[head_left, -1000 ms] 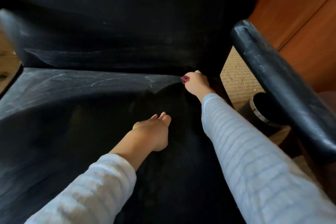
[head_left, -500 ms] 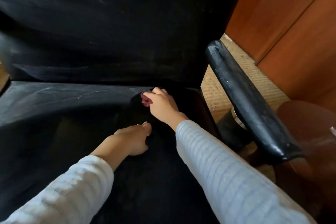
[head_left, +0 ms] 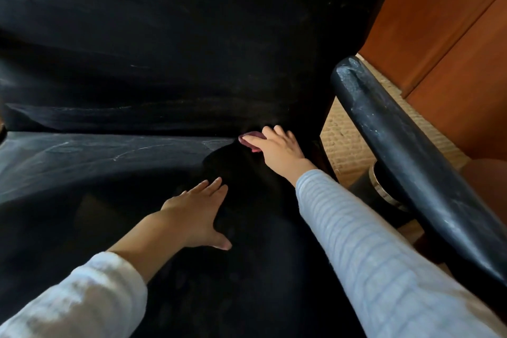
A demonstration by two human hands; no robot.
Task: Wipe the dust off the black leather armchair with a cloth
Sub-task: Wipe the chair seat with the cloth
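Observation:
The black leather armchair fills the view, with a dusty grey seat (head_left: pixel 82 167) and a dark backrest (head_left: pixel 192 35). My right hand (head_left: pixel 279 151) lies at the seat's back crease, near the right side, fingers stretched out and pressing a small pink cloth (head_left: pixel 248 136) against the leather. Most of the cloth is hidden under the hand. My left hand (head_left: pixel 192 214) rests flat on the middle of the seat, fingers spread, holding nothing. The leather around both hands looks darker than the streaked grey patch to the left.
The chair's right armrest (head_left: pixel 397 145) is speckled with dust and runs diagonally beside my right arm. Beyond it are a woven beige floor mat (head_left: pixel 345 145), a black cylinder with a metal ring (head_left: pixel 381 184) and a wooden cabinet (head_left: pixel 452 49).
My right hand slid the cloth left along the crease, then back right, its fingers now flatter. My left hand went from loosely curled to flat and spread on the seat.

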